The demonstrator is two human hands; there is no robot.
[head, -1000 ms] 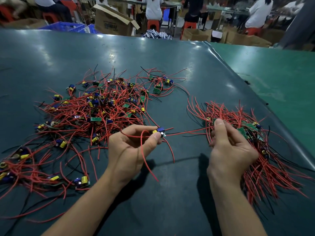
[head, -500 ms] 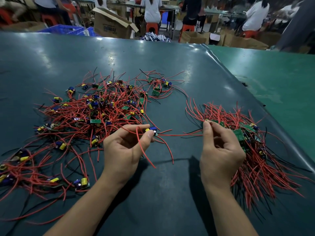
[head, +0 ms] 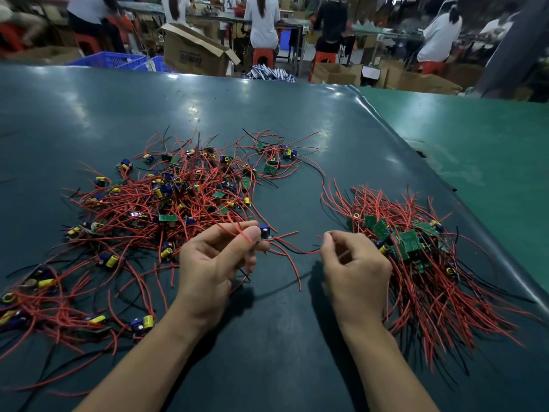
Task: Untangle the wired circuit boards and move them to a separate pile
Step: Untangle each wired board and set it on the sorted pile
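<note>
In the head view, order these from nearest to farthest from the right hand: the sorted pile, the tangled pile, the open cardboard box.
1. sorted pile, just right of the right hand.
2. tangled pile, across to the left.
3. open cardboard box, beyond the table's far edge.

Red and black wires (head: 166, 209) with green boards, yellow and blue parts, lie on the dark teal counter (head: 267, 337); beyond it, orange stools (head: 263, 56).
</note>
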